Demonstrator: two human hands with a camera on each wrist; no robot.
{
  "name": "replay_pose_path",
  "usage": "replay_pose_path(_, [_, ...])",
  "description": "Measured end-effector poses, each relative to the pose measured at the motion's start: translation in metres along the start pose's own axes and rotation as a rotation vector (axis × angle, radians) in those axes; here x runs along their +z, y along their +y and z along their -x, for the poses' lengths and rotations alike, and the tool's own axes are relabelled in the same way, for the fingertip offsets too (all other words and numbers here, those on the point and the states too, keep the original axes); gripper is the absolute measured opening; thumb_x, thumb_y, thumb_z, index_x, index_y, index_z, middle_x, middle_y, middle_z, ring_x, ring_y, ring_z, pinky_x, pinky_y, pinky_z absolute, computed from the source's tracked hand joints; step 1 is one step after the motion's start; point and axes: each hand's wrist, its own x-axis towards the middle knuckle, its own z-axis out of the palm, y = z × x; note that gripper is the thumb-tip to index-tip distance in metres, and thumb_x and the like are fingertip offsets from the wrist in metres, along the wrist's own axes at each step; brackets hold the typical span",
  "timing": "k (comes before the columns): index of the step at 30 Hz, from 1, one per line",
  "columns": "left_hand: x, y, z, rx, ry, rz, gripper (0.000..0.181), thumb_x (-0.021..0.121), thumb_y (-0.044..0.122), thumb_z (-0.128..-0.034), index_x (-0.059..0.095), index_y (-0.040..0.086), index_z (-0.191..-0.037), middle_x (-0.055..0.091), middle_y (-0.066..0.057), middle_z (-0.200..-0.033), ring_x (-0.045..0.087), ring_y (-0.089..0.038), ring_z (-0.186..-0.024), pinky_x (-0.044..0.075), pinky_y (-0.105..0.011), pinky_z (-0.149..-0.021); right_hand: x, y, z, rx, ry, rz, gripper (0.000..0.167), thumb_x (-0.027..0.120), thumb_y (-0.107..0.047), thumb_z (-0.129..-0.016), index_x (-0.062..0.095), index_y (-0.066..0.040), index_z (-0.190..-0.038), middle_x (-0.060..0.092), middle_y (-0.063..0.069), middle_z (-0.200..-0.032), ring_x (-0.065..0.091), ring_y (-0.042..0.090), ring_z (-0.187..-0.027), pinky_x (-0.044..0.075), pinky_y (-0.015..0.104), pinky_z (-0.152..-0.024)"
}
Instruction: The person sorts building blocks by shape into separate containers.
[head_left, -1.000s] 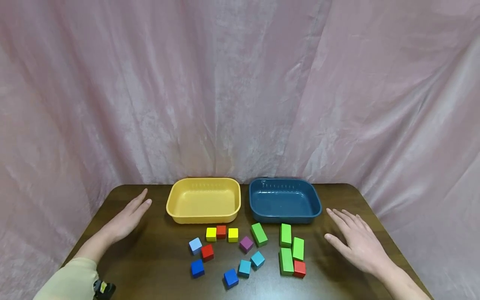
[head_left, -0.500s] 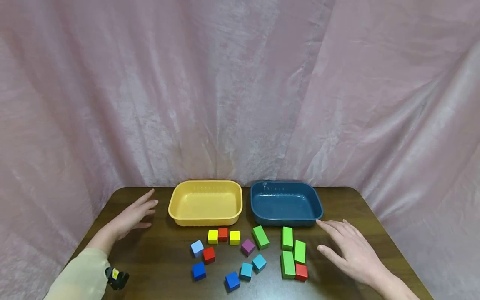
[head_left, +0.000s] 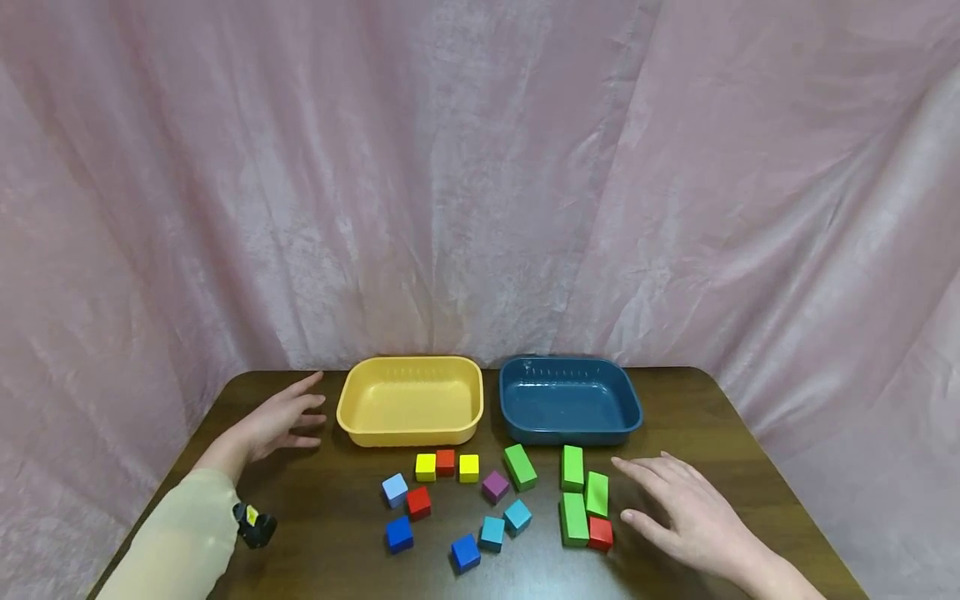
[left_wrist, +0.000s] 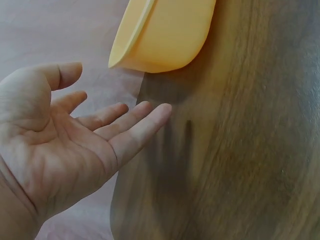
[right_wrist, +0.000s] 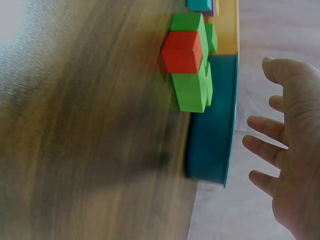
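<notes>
My left hand, fingers spread and holding nothing, is over the table left of the yellow tray. In the left wrist view its palm shows beside that tray. My right hand hovers empty just right of several green blocks and a red cube. The right wrist view shows the same red cube, the blue tray and my relaxed right fingers. Neither hand touches a block.
The blue tray stands right of the yellow one. In front of them lie yellow cubes, red cubes, blue cubes, teal cubes, a purple cube and a light blue cube. A pink curtain hangs behind.
My left hand has moved right toward the yellow tray, its fingers spreading more. My right hand has moved left, closer to the green blocks. The blocks and trays have stayed in place.
</notes>
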Motion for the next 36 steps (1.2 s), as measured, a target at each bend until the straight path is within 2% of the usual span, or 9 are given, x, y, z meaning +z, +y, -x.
replay_pose_path(9, [0.009,0.003,-0.022,-0.007,-0.019,-0.004,0.072,0.044,0.020,-0.1095,0.000,0.020,-0.166,0.006,-0.031,-0.165,0.033,-0.050,-0.141,0.054,-0.057,-0.095,0.011,-0.002,0.006,-0.018,-0.017,-0.062,0.059,0.087,-0.031,-0.081,0.067,-0.013,-0.133,0.065,-0.009,-0.127,0.060,0.017,-0.118,0.012,0.019,-0.118])
replay_pose_path(12, [0.010,0.006,-0.027,-0.002,-0.024,-0.018,0.071,0.042,0.019,-0.1100,-0.001,0.019,-0.166,0.010,-0.032,-0.164,0.034,-0.050,-0.142,0.054,-0.056,-0.094,0.013,-0.003,0.006,-0.008,-0.028,-0.074,0.056,0.087,-0.033,-0.080,0.068,-0.015,-0.130,0.064,-0.010,-0.127,0.059,0.017,-0.119,0.024,0.027,-0.115])
replay_pose_path(16, [0.010,0.008,-0.031,-0.008,-0.026,-0.023,0.070,0.042,0.021,-0.1109,-0.001,0.020,-0.166,0.017,-0.031,-0.163,0.034,-0.049,-0.143,0.054,-0.056,-0.095,0.016,-0.004,0.006,0.042,-0.049,-0.081,0.053,0.089,-0.037,-0.078,0.070,-0.022,-0.125,0.062,-0.011,-0.130,0.057,0.017,-0.122,0.042,0.039,-0.101])
replay_pose_path(19, [0.010,0.008,-0.033,-0.010,-0.029,-0.029,0.071,0.042,0.021,-0.1109,-0.002,0.020,-0.166,0.017,-0.030,-0.163,0.033,-0.050,-0.143,0.054,-0.056,-0.094,0.020,-0.007,0.007,0.086,-0.058,-0.102,0.048,0.090,-0.038,-0.076,0.071,-0.026,-0.118,0.062,-0.010,-0.130,0.056,0.016,-0.123,0.048,0.044,-0.096])
replay_pose_path(25, [0.011,0.009,-0.035,-0.020,-0.036,-0.025,0.070,0.040,0.019,-0.1110,-0.003,0.023,-0.166,0.010,-0.029,-0.165,0.030,-0.052,-0.144,0.055,-0.055,-0.093,0.029,-0.013,0.010,0.142,-0.066,-0.126,0.037,0.091,-0.039,-0.074,0.070,-0.033,-0.104,0.064,-0.012,-0.123,0.056,0.017,-0.122,0.043,0.040,-0.098])
replay_pose_path(29, [0.013,0.008,-0.038,-0.019,-0.051,-0.005,0.069,0.039,0.017,-0.1111,-0.003,0.024,-0.166,0.010,-0.030,-0.164,0.029,-0.053,-0.144,0.055,-0.055,-0.092,0.033,-0.016,0.014,0.202,-0.072,-0.132,0.034,0.092,-0.039,-0.073,0.069,-0.035,-0.098,0.065,-0.010,-0.120,0.056,0.018,-0.121,0.044,0.044,-0.098])
replay_pose_path(36, [0.015,0.004,-0.042,-0.029,-0.059,-0.002,0.071,0.040,0.016,-0.1103,-0.003,0.024,-0.166,0.017,-0.031,-0.162,0.041,-0.049,-0.137,0.056,-0.054,-0.091,0.038,-0.019,0.022,0.308,-0.101,-0.170,0.031,0.091,-0.041,-0.074,0.069,-0.037,-0.095,0.065,-0.008,-0.123,0.054,0.020,-0.123,0.047,0.052,-0.098])
